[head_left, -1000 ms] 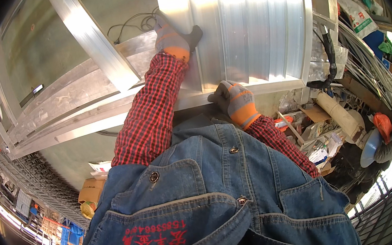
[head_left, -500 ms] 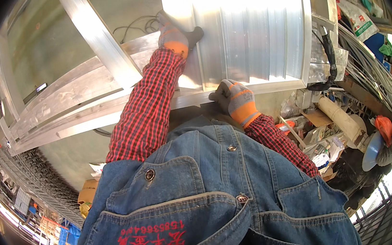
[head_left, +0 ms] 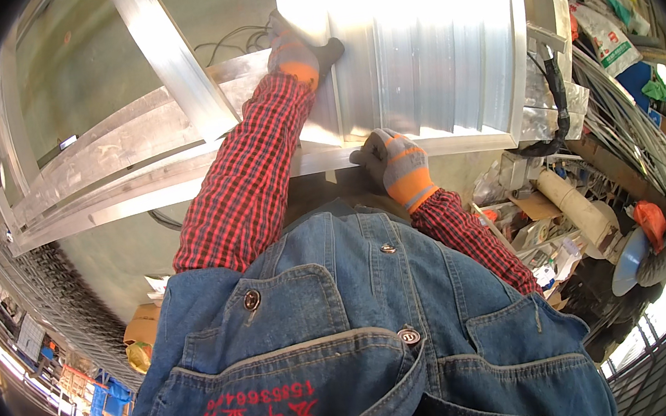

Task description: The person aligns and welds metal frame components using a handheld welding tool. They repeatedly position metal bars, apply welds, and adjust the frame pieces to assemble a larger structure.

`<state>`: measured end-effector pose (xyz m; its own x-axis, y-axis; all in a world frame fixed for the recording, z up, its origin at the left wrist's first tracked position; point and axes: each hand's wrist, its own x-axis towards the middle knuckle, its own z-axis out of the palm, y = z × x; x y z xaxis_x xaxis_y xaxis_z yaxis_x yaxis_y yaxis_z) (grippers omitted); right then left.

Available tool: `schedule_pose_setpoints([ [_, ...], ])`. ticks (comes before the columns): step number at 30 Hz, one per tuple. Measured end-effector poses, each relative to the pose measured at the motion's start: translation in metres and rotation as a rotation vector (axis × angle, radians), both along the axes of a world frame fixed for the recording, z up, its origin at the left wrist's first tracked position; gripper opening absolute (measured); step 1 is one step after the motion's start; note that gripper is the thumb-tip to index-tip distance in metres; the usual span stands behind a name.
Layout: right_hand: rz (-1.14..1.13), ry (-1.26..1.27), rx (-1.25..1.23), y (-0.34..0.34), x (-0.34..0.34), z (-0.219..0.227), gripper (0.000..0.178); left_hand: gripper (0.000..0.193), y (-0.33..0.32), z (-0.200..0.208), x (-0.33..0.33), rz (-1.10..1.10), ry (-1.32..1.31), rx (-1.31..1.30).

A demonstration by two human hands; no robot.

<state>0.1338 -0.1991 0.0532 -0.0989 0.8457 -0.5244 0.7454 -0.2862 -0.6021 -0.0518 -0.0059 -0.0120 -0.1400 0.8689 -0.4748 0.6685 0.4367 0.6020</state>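
Observation:
A ribbed, silvery metal panel (head_left: 438,81) lies within a pale metal frame (head_left: 112,212), with strong glare over its far part. My left hand (head_left: 299,52), in a grey and orange glove with dark fingertips, grips the panel's left edge; the thumb rests on top and the other fingers are partly hidden. Nearer to me, my right hand (head_left: 400,166), in a matching glove, is closed with bent fingers at the frame's near rail, beside the panel's lower edge. What lies beneath its fingers is hidden.
A slanting metal bar (head_left: 173,62) crosses the frame at left. Thin dark cables (head_left: 236,40) lie behind my left hand. At right are a black-wrapped cable (head_left: 558,104), bundled metal strips (head_left: 640,128), bags and a cardboard tube (head_left: 574,201). Stacked dark material (head_left: 84,290) stands at left.
My right hand has shifted slightly left and up along the near rail, its fingers curling more. My left hand keeps its place on the panel's edge. The view has tilted a little.

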Motion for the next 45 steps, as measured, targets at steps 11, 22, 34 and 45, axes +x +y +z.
schedule_pose_setpoints([
  [11, -0.536, 0.007, 0.598, 0.032, 0.249, 0.001, 0.025, 0.142, 0.005, -0.014, 0.001, -0.027, 0.037, -0.011],
  [22, -0.375, -0.254, -0.035, 0.187, 0.505, -0.054, 0.083, 0.119, 0.0, -0.011, -0.005, -0.082, -0.027, -0.084],
  [34, -0.435, -0.298, 0.079, 0.196, 0.518, -0.051, 0.054, 0.129, 0.0, -0.009, -0.006, -0.042, -0.067, -0.037],
  [45, -0.34, -0.046, 0.223, 0.156, 0.416, 0.133, 0.022, 0.125, -0.002, -0.019, -0.005, -0.074, 0.057, -0.044],
])
